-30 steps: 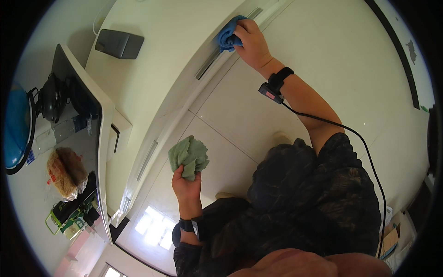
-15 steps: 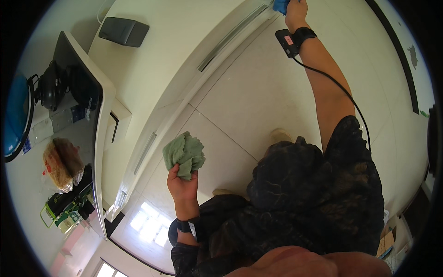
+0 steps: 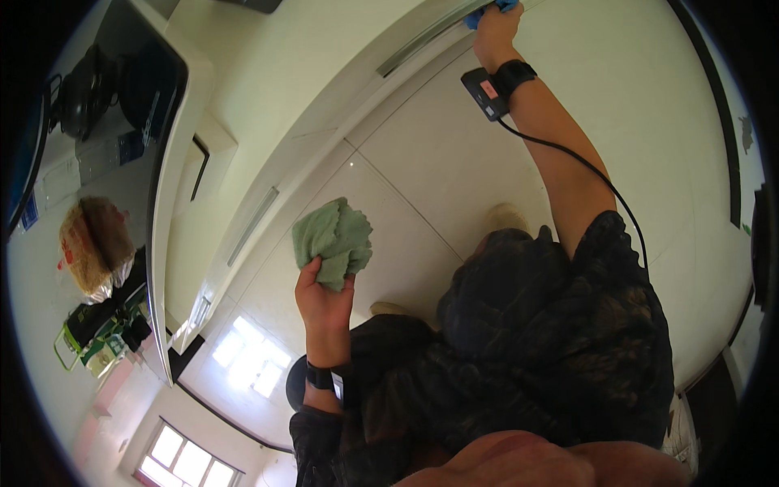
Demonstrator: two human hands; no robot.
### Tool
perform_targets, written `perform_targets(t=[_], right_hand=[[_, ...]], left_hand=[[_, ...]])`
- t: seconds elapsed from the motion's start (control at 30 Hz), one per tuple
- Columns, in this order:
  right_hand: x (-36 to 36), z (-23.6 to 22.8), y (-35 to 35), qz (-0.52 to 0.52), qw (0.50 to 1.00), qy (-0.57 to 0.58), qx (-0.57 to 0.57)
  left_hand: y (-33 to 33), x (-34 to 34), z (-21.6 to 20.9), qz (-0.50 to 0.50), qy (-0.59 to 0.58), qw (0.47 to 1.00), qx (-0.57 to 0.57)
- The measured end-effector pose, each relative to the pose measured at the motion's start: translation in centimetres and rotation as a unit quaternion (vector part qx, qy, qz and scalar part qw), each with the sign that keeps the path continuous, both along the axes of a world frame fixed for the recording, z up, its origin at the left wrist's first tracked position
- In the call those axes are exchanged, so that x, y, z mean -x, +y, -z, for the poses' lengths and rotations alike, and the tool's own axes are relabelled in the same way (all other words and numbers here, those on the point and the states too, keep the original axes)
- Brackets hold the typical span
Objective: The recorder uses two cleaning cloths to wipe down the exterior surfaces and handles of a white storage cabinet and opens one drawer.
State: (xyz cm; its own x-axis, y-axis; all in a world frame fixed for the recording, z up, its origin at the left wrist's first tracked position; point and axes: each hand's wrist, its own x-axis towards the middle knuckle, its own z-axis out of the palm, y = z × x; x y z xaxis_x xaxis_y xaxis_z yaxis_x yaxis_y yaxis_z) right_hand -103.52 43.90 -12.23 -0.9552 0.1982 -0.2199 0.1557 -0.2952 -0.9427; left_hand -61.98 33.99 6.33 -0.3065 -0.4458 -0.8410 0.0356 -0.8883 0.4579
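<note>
A crumpled green cloth [image 3: 331, 237] with a scalloped edge is pinched in my left hand [image 3: 326, 307], held up above the floor near the white cabinet [image 3: 304, 97]. My right arm reaches far forward. At the top edge of the view, my right hand [image 3: 497, 39] is closed round a blue cloth [image 3: 474, 19], which is partly cut off. That hand is by the end of a long metal handle strip [image 3: 430, 39] on the cabinet front; whether the cloth touches the strip I cannot tell. A small black device [image 3: 484, 93] with a cable is strapped to my right wrist.
A dark glossy top [image 3: 122, 174] at the left bears a black pot [image 3: 83, 93], a clear plastic bottle [image 3: 69, 178] and bagged bread [image 3: 96, 243]. Pale floor tiles [image 3: 422, 154] lie below my hands. A white wall with a black skirting strip [image 3: 722, 105] is at the right.
My right hand has shifted slightly left and down in the view with the blue cloth. The left hand and green cloth appear a little higher. The whole view has turned somewhat.
</note>
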Motion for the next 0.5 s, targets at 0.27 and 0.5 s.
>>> perform_targets(t=[0.27, 0.5], right_hand=[[-7.8, 1.3, -3.9, -0.043, 0.997, 0.054, -0.027], [-14.3, 3.9, -7.2, -0.084, 0.993, -0.049, -0.064]], left_hand=[[-0.3, -0.7, 0.4, -0.028, 0.001, 1.000, -0.008], [-0.1, -0.9, 0.4, -0.045, 0.003, 0.999, 0.000]])
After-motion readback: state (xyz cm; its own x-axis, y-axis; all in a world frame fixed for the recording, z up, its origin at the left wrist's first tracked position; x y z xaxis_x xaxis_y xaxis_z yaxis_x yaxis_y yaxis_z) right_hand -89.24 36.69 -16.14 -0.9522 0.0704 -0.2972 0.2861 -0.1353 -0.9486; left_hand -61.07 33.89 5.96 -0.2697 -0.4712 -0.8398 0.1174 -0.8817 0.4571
